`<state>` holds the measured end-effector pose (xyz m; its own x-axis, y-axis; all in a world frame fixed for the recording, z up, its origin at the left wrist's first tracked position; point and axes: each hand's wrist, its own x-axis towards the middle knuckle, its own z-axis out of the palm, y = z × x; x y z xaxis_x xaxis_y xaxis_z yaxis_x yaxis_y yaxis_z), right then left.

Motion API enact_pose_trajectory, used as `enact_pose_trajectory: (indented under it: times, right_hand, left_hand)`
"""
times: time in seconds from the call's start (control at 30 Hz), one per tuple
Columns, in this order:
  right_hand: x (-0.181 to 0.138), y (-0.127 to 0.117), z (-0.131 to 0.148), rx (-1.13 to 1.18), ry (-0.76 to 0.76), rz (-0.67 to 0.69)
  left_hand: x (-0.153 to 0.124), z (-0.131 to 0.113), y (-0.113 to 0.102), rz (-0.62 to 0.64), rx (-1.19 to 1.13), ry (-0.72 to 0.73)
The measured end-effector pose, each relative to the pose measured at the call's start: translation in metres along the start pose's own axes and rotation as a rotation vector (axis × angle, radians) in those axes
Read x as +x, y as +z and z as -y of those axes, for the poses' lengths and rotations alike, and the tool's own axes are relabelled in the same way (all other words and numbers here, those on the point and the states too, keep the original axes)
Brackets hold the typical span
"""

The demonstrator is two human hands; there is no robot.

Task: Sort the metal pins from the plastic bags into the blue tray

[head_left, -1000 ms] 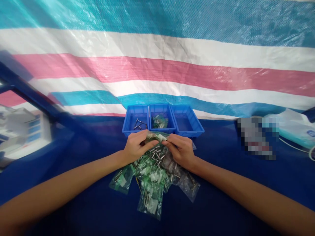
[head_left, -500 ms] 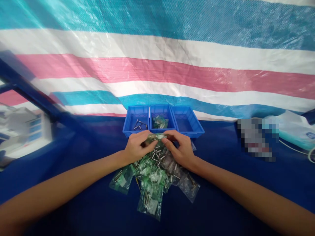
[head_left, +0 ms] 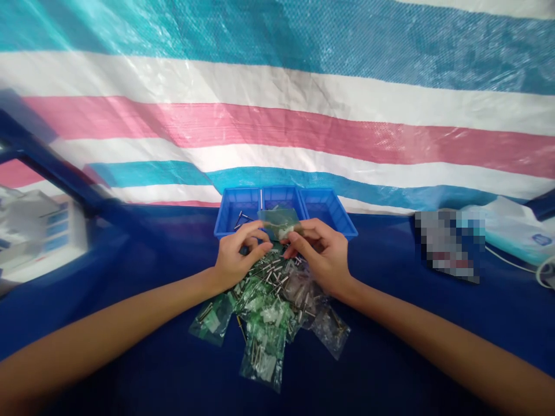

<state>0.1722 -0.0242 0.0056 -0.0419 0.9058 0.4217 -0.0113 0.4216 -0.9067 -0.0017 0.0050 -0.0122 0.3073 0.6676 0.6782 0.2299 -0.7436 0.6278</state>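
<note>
My right hand [head_left: 328,254] pinches a small green-tinted clear plastic bag [head_left: 274,219] between thumb and fingers, above the pile. Something white shows in the bag near the fingertips. Beside its lower left edge is my left hand [head_left: 234,258], thumb and fingers curved apart with nothing visible between them. Below both hands lies a heap of similar green and clear bags [head_left: 269,315] with metal pins or screws in and among them. Single bags spread out at its front and sides, such as a clear bag [head_left: 332,330] on the right.
Three joined blue bins [head_left: 351,231] stand behind the hands; the left one contains metal pins [head_left: 241,219]. The held bag partly covers the middle one. A white object [head_left: 43,231] sits far left; a plastic-wrapped pack [head_left: 515,228] and a pixelated dark item lie right. Striped sheeting hangs behind.
The green bag has risen and spread flat in my right hand, in front of the middle bin. My left fingers have come away from it, and the hands are slightly farther apart.
</note>
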Motion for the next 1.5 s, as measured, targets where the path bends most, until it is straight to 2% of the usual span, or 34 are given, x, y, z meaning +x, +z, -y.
enact_pose_trajectory:
  times: [0.17,0.4,0.53,0.63,0.7,0.8,0.97,1.03,1.13,1.2,1.3,1.4,1.5]
  right_hand:
    - [0.0,0.002,0.001,0.044,0.057,0.056]
    - [0.009,-0.002,0.007,0.121,0.133,-0.094]
    - [0.02,-0.007,0.006,0.179,0.283,-0.174]
    - [0.027,-0.009,0.005,0.206,0.412,-0.149]
    - [0.029,-0.012,0.008,0.168,0.447,-0.108]
    - [0.03,-0.016,0.014,-0.066,0.359,0.023]
    - [0.025,-0.019,0.013,-0.813,0.087,0.394]
    - [0.022,-0.018,0.008,-0.971,0.039,0.5]
    - [0.017,-0.016,0.002,-1.054,0.01,0.571]
    - [0.016,-0.014,0.002,-1.033,-0.013,0.563]
    - [0.015,-0.012,0.006,-0.868,-0.034,0.431]
    - [0.013,-0.01,0.007,-0.541,0.002,0.251]
    - [0.008,-0.009,0.002,-0.195,0.087,0.179]
  left_hand:
    - [0.002,-0.003,-0.002,0.003,0.121,0.042]
    - [0.004,-0.006,0.0,0.008,0.084,0.047]
    - [0.003,-0.006,0.0,0.021,0.082,0.037]
    - [0.002,-0.006,0.0,0.007,0.067,0.037]
    - [0.002,-0.006,0.0,-0.004,0.05,0.03]
    - [0.001,-0.006,0.001,0.0,0.033,0.026]
    - [0.001,-0.005,0.001,0.015,0.028,0.035]
    - [0.001,-0.004,0.001,0.012,0.04,0.052]
    - [0.001,-0.003,0.002,0.004,0.056,0.074]
    - [0.0,-0.002,0.003,-0.005,0.059,0.079]
    - [-0.001,-0.001,0.003,-0.018,0.055,0.091]
    - [0.0,-0.002,0.002,-0.019,0.057,0.102]
    - [0.002,-0.004,0.001,0.0,0.088,0.088]
